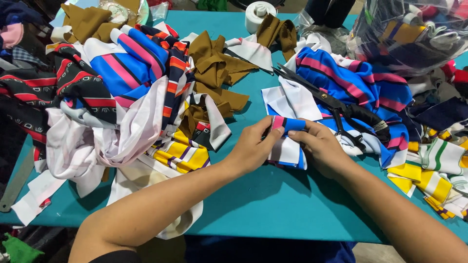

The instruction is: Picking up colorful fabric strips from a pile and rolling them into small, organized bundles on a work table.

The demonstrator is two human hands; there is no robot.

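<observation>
On the teal table (273, 204), heaped fabric offcuts (122, 92) remain unhandled at left, black scissors (336, 109) lie idle, and we pinch a blue, pink and white striped fabric piece (285, 141), partly folded, between left hand (253, 148) and right hand (319, 146) at centre.

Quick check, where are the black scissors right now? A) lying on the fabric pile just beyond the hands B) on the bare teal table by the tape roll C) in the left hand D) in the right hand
A: the black scissors lie on the blue, pink and white striped pile, while the left hand and right hand pinch a small folded striped piece.
</observation>
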